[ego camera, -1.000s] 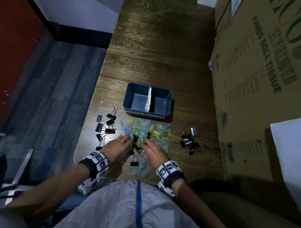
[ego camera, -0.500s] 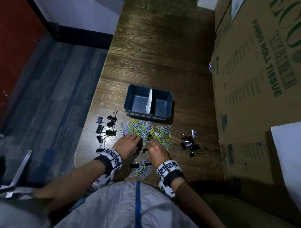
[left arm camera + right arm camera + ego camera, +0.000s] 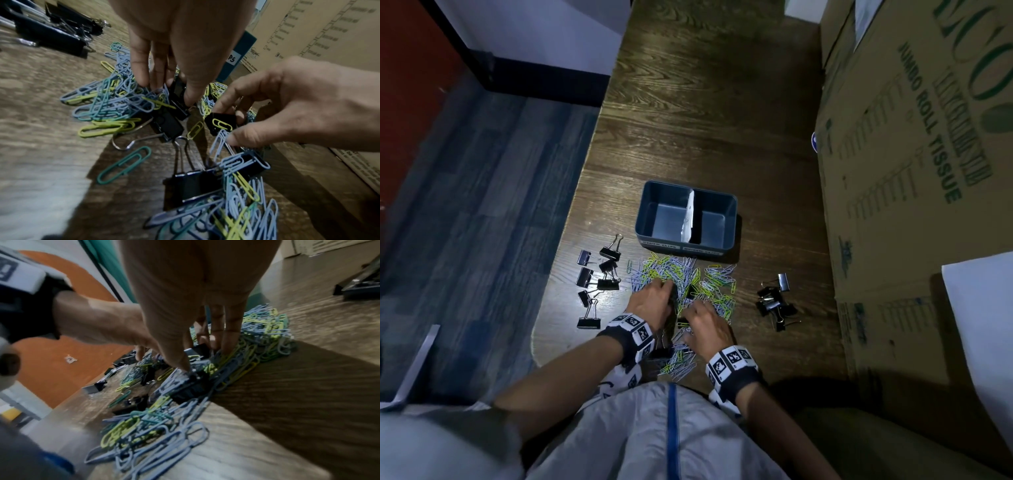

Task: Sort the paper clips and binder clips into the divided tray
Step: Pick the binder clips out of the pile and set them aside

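Note:
The blue divided tray (image 3: 728, 219) stands on the wooden table, both halves bare, split by a white divider (image 3: 689, 219). In front of it lies a heap of coloured paper clips (image 3: 710, 279) mixed with black binder clips. Both hands are down in this heap. My left hand (image 3: 669, 291) pinches a black binder clip (image 3: 178, 95) between thumb and fingers (image 3: 141, 78). My right hand (image 3: 228, 123) pinches another black binder clip (image 3: 221, 121) that has a yellow paper clip on it. In the right wrist view the right thumb (image 3: 179, 363) and fingers bracket this clip (image 3: 198, 348).
Loose binder clips lie in one group left of the heap (image 3: 599, 281) and another to its right (image 3: 774, 301). A large cardboard box (image 3: 914, 164) walls off the table's right side. The table's left edge (image 3: 571, 240) drops to a blue floor.
Both hands have moved forward into the heap and closer together. The left hand has shifted right, from the heap's left edge to its middle, and both now pinch binder clips.

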Demonstrator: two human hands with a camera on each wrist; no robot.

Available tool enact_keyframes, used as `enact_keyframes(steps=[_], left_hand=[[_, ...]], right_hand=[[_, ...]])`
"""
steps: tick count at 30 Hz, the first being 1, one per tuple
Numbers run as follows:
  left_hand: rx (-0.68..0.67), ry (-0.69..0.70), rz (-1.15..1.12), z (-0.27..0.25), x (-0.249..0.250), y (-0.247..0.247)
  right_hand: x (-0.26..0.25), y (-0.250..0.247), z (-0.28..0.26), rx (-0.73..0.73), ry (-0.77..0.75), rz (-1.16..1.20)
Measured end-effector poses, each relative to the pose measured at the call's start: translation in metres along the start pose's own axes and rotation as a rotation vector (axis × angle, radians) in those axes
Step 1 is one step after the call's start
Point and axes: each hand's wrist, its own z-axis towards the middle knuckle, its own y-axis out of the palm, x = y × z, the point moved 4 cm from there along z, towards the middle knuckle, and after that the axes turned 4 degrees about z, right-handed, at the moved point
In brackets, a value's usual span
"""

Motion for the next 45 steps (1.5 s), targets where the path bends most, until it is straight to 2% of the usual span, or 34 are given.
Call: enact_keyframes(steps=[4,11,14,20,23,27,29,32,39,42,45], left_hand=[[0.009,0.069,0.028,-0.002,0.000,-0.002],[0.083,0.161,-0.166,-0.015,-0.017,-0.005],[0.122,0.198,-0.253,-0.022,-0.025,-0.015],[0.058,0.256,-0.292,-0.034,-0.038,-0.022],[0.092,0.200,-0.282,-0.040,-0.052,-0.025],[0.206,0.012,-0.282,-0.047,-0.085,-0.031],[0.212,-0.069,-0.252,-0.051,-0.100,-0.033],[0.204,-0.095,-0.182,-0.055,-0.114,-0.032],[0.192,-0.017,-0.003,-0.058,-0.109,-0.028],[0.149,0.109,0.089,-0.061,-0.083,-0.026],[0.062,0.283,0.126,-0.063,-0.058,-0.011]], right_hand=[[-0.004,-0.002,0.004,0.019,0.022,-0.013],[0.001,-0.002,0.001,0.037,0.041,0.022],[0.005,-0.004,0.001,0.049,0.083,0.099],[0.015,-0.016,0.001,0.143,0.201,0.351],[0.017,-0.028,0.002,0.207,0.210,0.431],[0.019,-0.043,0.001,0.329,0.243,0.563],[0.020,-0.046,0.001,0.344,0.289,0.669],[0.025,-0.046,0.000,0.360,0.369,0.821],[0.053,-0.069,-0.012,0.572,0.417,0.781],[0.086,-0.078,-0.017,0.664,0.477,0.791],[0.121,-0.083,-0.023,0.747,0.606,0.789]])
